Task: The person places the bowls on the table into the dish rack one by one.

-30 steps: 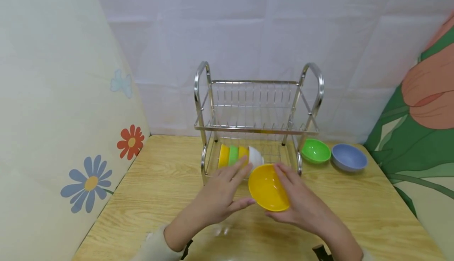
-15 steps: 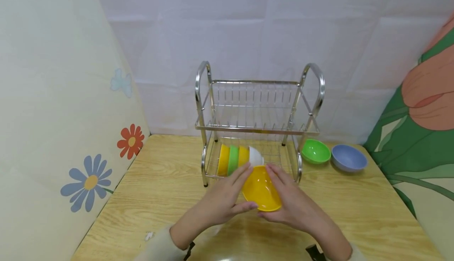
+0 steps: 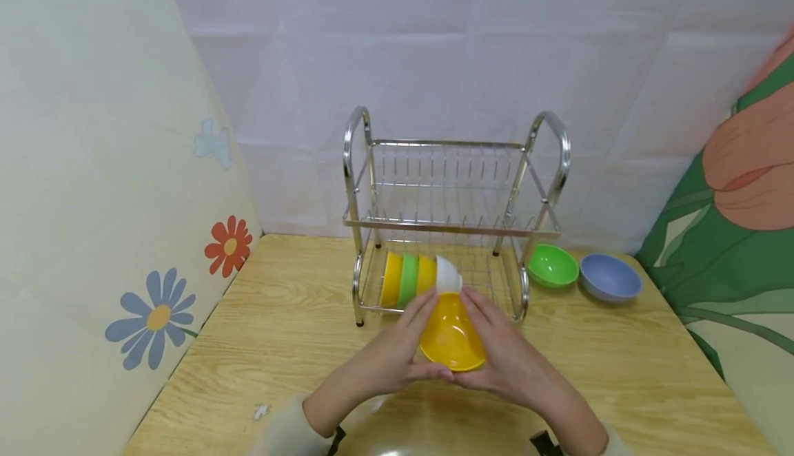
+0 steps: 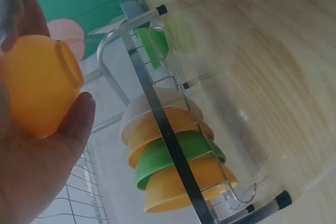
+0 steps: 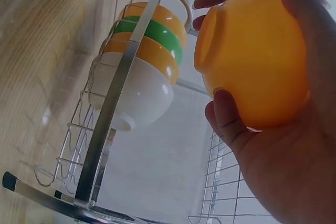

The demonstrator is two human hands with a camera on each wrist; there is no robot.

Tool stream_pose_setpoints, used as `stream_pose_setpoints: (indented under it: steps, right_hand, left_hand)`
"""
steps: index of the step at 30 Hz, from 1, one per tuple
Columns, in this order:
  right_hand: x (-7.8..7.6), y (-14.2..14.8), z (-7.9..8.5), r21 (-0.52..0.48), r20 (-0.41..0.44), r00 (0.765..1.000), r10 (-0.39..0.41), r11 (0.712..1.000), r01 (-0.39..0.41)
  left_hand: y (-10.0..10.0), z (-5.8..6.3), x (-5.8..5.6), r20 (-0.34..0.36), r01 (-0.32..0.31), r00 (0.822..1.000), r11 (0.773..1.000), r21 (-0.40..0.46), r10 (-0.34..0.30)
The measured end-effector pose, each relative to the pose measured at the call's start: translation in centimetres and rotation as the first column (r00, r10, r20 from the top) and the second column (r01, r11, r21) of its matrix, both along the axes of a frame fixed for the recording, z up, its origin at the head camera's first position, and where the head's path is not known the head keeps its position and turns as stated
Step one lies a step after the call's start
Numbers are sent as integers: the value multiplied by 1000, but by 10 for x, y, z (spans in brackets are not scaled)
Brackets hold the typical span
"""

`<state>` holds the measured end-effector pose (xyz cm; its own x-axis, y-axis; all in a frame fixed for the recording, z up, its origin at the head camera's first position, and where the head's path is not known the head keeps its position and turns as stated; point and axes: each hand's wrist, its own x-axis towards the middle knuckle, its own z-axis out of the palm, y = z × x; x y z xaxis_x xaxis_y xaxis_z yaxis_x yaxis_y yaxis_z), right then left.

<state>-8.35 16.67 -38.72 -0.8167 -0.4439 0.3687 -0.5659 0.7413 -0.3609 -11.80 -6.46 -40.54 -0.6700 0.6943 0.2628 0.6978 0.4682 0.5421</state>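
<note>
A yellow bowl [image 3: 453, 335] is held between both hands in front of the dish rack, its hollow side facing the head camera. My left hand [image 3: 397, 356] holds its left side, with the thumb under the lower rim. On the opposite side my right hand [image 3: 505, 353] grips it, fingers along the wall and thumb below. The right wrist view shows the bowl's outside and foot ring [image 5: 211, 38]. Behind the hands, a row of bowls stands on edge in the rack's lower tier: yellow [image 3: 391, 280], green [image 3: 408, 280], yellow [image 3: 426, 273] and white [image 3: 446, 275].
The two-tier metal dish rack [image 3: 434, 224] stands on the wooden table [image 3: 298, 304] near the back wall. Right of it sit a green bowl [image 3: 552, 266] and a blue bowl [image 3: 611, 277]. Patterned panels flank the table on both sides.
The yellow bowl has moved a little left with the right hand. The left hand, apart from the bowl at first, now holds its left side. The bowls in the rack have not moved.
</note>
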Motion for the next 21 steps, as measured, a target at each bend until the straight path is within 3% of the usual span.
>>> stream_pose_setpoints:
  steps: [6, 12, 16, 21]
  right_hand:
    - [2, 2, -2, -31, 5, 1000, 23, 999, -23]
    - [7, 7, 0, -81, 150, 987, 48, 996, -36]
    - [8, 12, -2, -201, 246, 966, 80, 979, -30]
    - [4, 10, -5, -360, 232, 971, 62, 933, 26]
  left_hand:
    - [-1, -5, 0, 44, -3, 999, 999, 48, 1]
    - [-5, -12, -1, 62, -10, 998, 998, 57, 7]
    - [-6, -17, 0, 97, -28, 995, 997, 73, 21]
    - [-5, -18, 4, 120, -39, 992, 992, 118, 25]
